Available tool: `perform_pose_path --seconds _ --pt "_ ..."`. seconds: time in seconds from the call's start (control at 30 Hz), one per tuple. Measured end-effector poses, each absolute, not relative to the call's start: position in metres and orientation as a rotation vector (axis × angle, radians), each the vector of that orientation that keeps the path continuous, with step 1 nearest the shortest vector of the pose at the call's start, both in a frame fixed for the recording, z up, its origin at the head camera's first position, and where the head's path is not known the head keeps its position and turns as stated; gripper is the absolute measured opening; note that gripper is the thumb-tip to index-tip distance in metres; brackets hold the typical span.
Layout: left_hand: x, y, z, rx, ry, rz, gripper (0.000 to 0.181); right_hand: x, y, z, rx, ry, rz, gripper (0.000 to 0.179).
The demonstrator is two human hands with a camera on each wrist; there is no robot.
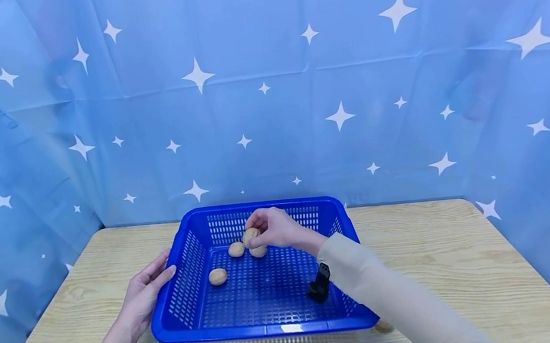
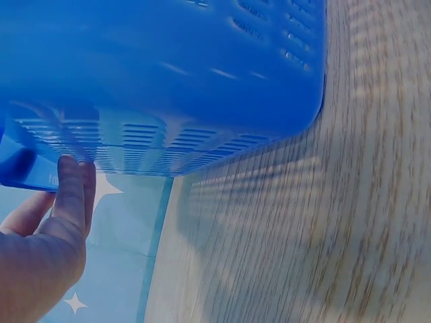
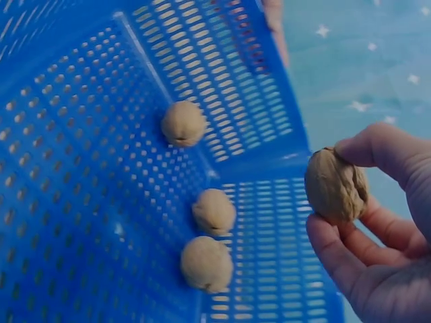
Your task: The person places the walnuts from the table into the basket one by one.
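A blue plastic basket (image 1: pixel 270 337) with slotted walls stands on the table. At its left rim my left hand (image 1: pixel 139 297) grips the side, thumb at the rim and fingers against the outer wall in the left wrist view. Over the basket's far part, my right hand (image 1: pixel 280 228) pinches a walnut (image 3: pixel 335 186) between thumb and fingertips. Three other walnuts lie on the basket floor: one walnut (image 3: pixel 183 124) apart toward the left wall, and a walnut (image 3: pixel 214 211) close beside another walnut (image 3: pixel 207 264) near the far wall.
Another walnut (image 1: pixel 384 327) lies on the wooden table (image 1: pixel 429 243) by the basket's near right corner, partly hidden by the right sleeve. A blue curtain (image 1: pixel 269 136) with white stars hangs behind the table and along its sides.
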State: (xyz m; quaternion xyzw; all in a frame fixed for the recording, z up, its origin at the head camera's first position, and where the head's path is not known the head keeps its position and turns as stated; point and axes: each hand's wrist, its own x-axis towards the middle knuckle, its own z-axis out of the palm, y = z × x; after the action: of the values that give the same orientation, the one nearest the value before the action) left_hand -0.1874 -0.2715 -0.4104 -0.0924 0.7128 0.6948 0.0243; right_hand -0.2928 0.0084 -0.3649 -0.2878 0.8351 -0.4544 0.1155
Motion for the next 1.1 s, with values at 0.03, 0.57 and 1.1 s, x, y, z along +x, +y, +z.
perform_pose_path --seconds 0.03,0.57,1.1 --pt "-0.187 -0.272 -0.410 -0.286 2.199 2.158 0.066 -0.293 0.006 -0.367 -0.838 2.440 -1.325 0.024" --pt "-0.186 -0.272 -0.412 -0.259 2.206 2.158 0.066 -0.293 -0.021 -0.389 -0.852 2.440 -1.184 0.023" --pt "-0.187 -0.271 -0.411 -0.247 2.195 2.201 0.066 -0.288 -0.033 -0.407 -0.914 2.447 -1.088 0.022"
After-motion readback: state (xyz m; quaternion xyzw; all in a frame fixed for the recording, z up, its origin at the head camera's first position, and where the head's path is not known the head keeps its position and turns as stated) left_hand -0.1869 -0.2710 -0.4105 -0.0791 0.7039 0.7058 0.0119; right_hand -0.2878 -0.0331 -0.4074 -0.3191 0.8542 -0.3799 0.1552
